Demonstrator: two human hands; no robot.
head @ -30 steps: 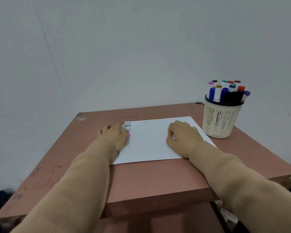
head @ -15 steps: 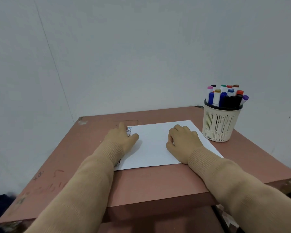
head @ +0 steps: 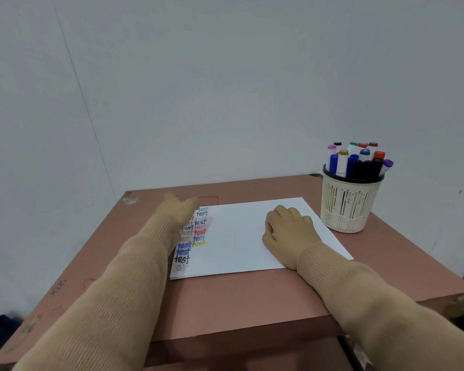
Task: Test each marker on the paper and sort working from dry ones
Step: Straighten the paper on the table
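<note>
Hands on paper, markers in cup.
I see left hand (head: 176, 208) blurred, fingers spread, empty, at paper's (head: 241, 236) 10 o'clock corner; right hand (head: 288, 231) curled loosely, empty, resting on sheet; markers (head: 358, 160) upright in basket (head: 347, 207) at 2 o'clock.

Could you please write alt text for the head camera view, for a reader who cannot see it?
A person's right hand rests on white paper on a pink table; the left hand, blurred, reaches past the paper's left edge, beside columns of coloured "test" words. A cream basket of capped markers stands at right.
</note>
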